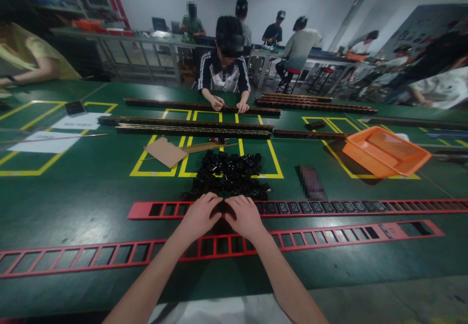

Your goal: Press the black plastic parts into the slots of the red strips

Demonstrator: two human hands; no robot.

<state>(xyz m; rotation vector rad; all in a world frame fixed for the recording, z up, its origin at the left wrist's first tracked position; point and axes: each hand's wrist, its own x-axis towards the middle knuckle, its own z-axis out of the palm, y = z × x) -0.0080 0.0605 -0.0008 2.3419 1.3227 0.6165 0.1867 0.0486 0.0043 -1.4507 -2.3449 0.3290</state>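
Two hands, the left hand [201,218] and the right hand [244,216], nearly meet over the far red slotted strip [138,211] on the green worktop [91,187], fingers partly curled; whether they hold a part cannot be told. The strip's long axis runs left to right beneath both. Black sockets [306,207], light-outlined, occupy slots nearer the right hand.

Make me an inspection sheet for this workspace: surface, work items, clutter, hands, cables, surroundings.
Surface: green table, yellow lines.
Job's things: black parts piled; far red frame partly filled with black inserts; near red frame.
Clutter: tan board, orange bin, stacked long bars.
Hands: left hand and right hand close together over the far frame; grip unclear.
Cables: nothing seen clearly.
Surroundings: co-worker opposite, hands at a long bar; other people behind.
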